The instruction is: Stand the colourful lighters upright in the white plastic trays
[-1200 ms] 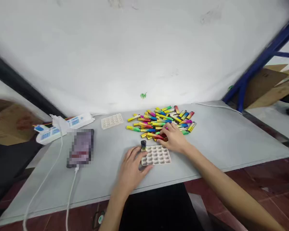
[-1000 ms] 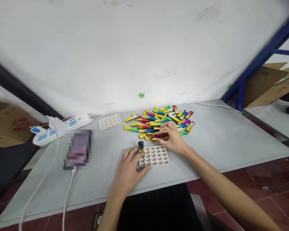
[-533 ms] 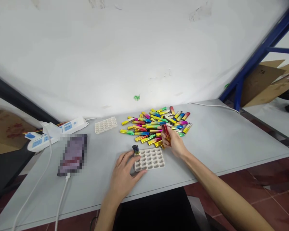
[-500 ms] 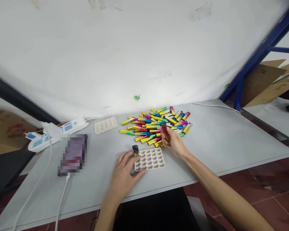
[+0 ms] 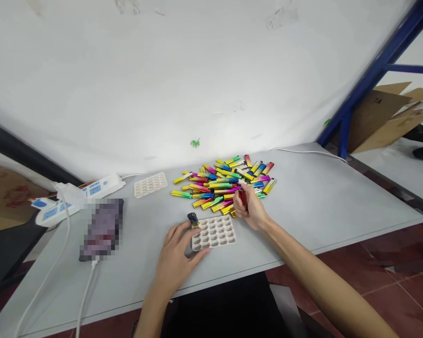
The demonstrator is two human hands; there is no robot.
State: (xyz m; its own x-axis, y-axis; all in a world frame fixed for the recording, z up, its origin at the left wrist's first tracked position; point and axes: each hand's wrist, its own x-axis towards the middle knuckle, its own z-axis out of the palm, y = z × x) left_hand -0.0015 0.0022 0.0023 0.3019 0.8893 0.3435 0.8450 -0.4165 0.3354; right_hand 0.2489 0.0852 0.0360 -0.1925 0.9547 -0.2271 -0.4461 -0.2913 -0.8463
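My right hand (image 5: 251,206), just beyond the far right corner of the white cavity tray (image 5: 213,232), is curled closed around a red lighter (image 5: 243,197). My left hand (image 5: 172,263) lies at the tray's left end, thumb and index finger spread wide. A black-topped lighter (image 5: 193,218) stands slightly tilted at the tray's far left corner; whether my finger grips it, I cannot tell. Behind the tray lies a heap of metallic lighters (image 5: 218,186).
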